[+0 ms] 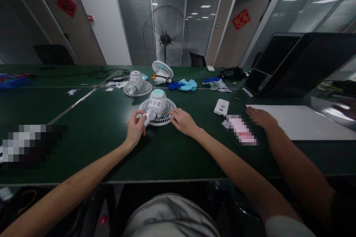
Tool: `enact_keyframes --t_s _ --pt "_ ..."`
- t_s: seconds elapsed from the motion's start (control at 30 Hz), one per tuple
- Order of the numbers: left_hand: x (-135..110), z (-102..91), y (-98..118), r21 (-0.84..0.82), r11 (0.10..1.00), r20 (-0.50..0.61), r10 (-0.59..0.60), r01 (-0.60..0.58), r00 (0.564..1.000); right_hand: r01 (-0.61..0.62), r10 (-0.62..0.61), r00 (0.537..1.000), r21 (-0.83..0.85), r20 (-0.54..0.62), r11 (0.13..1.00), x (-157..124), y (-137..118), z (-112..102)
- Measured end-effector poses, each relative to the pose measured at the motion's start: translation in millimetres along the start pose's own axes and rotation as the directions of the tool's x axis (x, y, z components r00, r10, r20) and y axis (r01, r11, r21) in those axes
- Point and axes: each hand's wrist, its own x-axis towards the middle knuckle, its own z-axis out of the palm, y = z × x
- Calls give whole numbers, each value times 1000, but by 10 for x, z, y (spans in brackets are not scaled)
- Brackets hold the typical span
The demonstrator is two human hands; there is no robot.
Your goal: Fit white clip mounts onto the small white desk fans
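Observation:
A small white fan (158,103) lies face down in front of me, its round grille (161,121) on the table and its motor housing upward. My left hand (136,127) is closed on the white neck piece (149,117) that sticks out at the fan's near left. On the other side, my right hand (183,121) grips the grille's right edge between thumb and fingers. The exact fingertip contact there is partly hidden. Just behind, a second white fan (135,81) also lies face down, and a third fan (162,70) rests tilted farther back.
Blue gloves (183,85) and more gloves (217,84) lie behind the fans. To the right are a white device (221,107), a blurred pink item (241,129) and another person's hand (261,117) on a white board (314,122). A black computer case (294,63) stands behind it.

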Motion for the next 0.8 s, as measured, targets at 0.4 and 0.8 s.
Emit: enact_keyframes --t_s 0.4,0.8 --pt "22 -3 -131 76 994 138 70 -81 988 80 -3 984 435 -175 897 182 -338 44" --pt "-41 8 -56 122 983 246 104 -137 964 102 -2 975 440 -222 892 174 -378 72"
